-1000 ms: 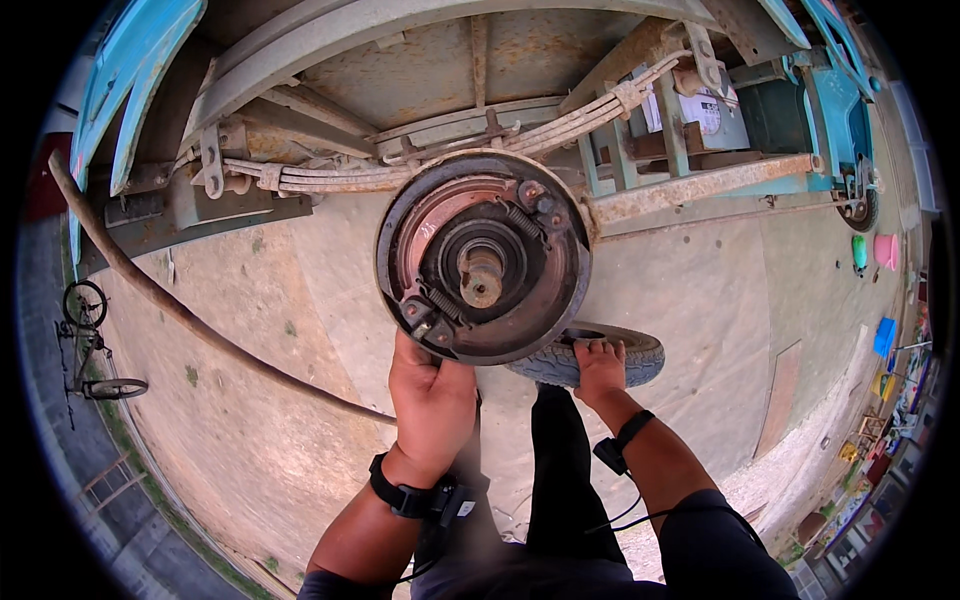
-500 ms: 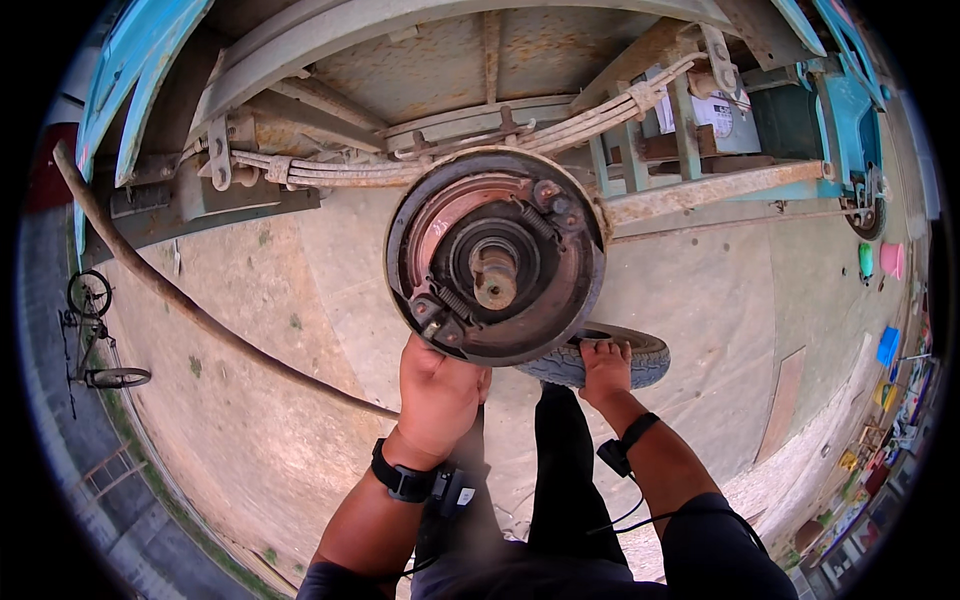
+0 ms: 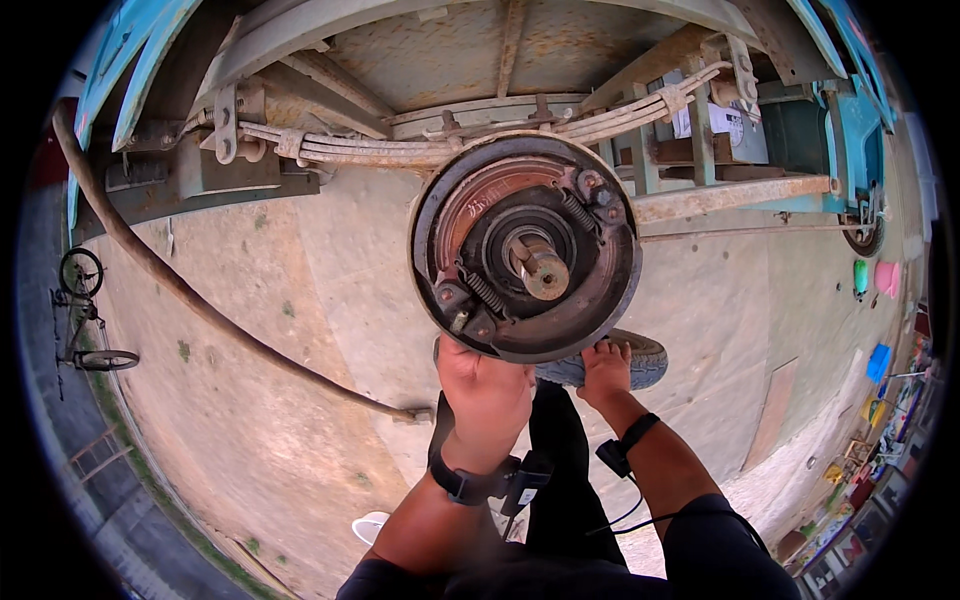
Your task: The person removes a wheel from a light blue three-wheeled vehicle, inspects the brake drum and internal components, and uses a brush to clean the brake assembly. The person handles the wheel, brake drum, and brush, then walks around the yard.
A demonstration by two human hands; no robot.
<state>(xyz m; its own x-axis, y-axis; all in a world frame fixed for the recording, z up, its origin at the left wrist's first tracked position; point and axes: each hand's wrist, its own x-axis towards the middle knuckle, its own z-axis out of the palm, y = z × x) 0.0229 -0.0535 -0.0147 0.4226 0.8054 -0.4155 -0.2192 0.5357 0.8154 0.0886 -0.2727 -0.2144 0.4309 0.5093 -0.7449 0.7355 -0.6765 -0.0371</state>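
Observation:
A round, dark brake assembly [image 3: 596, 300] fills the middle, with rust-red shoes, two coil springs and a protruding central hub shaft. My left hand [image 3: 485, 400] grips its lower edge from underneath, the fingertips mostly hidden behind the plate. Just below and to the right, my right hand [image 3: 606, 372] has its fingers curled over a black tire [image 3: 648, 366], which is partly hidden by the assembly. Rusty leaf springs [image 3: 360, 150] run behind the brake assembly under the pale metal underside of a turquoise vehicle body [image 3: 850, 130].
A long curved wooden pole [image 3: 180, 280] crosses the left side above the concrete floor. A bicycle [image 3: 80, 320] is at far left. At right sit a pink bucket [image 3: 886, 280], a green object [image 3: 860, 280] and a blue container [image 3: 878, 363]. A white round object [image 3: 368, 526] shows at bottom left.
The brake assembly and surrounding scene sit further right and higher in view. My left hand and forearm have shifted rightward, still at the assembly's lower edge; my right hand stays on the tire.

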